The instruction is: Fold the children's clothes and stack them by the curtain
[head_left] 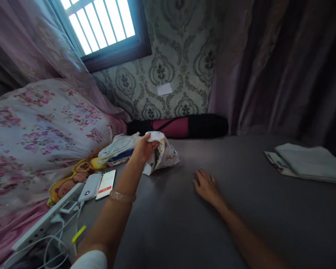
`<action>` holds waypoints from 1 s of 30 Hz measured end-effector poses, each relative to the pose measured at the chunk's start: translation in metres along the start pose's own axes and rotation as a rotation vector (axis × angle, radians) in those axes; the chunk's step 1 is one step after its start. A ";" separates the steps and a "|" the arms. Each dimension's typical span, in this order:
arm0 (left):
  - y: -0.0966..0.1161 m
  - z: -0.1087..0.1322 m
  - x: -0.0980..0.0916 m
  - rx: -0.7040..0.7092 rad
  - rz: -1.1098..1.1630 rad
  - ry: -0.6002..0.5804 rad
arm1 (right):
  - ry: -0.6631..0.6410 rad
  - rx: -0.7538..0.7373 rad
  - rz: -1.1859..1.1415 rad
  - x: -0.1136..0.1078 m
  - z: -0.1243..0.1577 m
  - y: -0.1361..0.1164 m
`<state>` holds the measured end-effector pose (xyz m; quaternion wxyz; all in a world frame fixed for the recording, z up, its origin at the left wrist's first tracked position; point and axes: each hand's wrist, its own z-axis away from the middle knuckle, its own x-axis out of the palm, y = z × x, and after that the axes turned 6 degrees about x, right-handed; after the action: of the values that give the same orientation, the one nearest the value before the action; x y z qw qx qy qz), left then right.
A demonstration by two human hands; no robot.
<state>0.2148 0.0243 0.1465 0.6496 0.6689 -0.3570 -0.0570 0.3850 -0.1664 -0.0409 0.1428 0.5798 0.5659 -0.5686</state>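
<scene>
Pinched in my left hand (146, 148) is a white cloth garment (166, 151) with small coloured prints. It hangs in loose folds, its lower edge at the grey bed surface (168, 216); its exact kind does not show. Just left of that hand lies a pile of folded clothes (119, 147), pale on top with a blue layer beneath. My right hand (205, 184) rests on the grey sheet, palm down, fingers loosely spread and holding nothing. A gap of bare sheet separates it from the garment.
A phone (106, 184), a white power bank (90, 186) and a long power strip (46, 216) with cables lie at left, beside a floral quilt (53, 119). Folded cloths (310, 162) lie at right. A black and maroon roll (172, 127) lines the wall.
</scene>
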 end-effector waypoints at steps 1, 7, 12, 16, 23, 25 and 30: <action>-0.005 0.006 0.008 -0.042 0.034 0.023 | 0.019 0.000 -0.071 -0.005 -0.002 -0.002; -0.032 0.038 0.050 -0.222 0.192 0.008 | 0.038 0.070 -0.557 -0.037 -0.018 -0.030; -0.052 0.064 0.077 -0.241 0.262 -0.177 | -0.072 0.075 -0.947 -0.050 -0.017 -0.052; -0.068 0.083 0.093 -0.260 0.193 -0.253 | -0.118 0.195 -1.155 -0.049 -0.013 -0.056; -0.086 0.092 0.090 -0.199 0.002 -0.284 | -0.050 0.422 -1.312 -0.036 -0.017 -0.043; -0.088 0.086 0.081 -0.109 -0.095 -0.224 | -0.037 0.458 -1.338 -0.035 -0.019 -0.041; -0.094 0.069 0.053 0.217 -0.403 0.056 | -0.083 0.513 -1.387 -0.041 -0.021 -0.042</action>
<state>0.2545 -0.0714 0.0715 0.5590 0.7939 -0.2020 -0.1283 0.3727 -0.1562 0.0197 -0.3679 0.0825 0.6456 -0.6641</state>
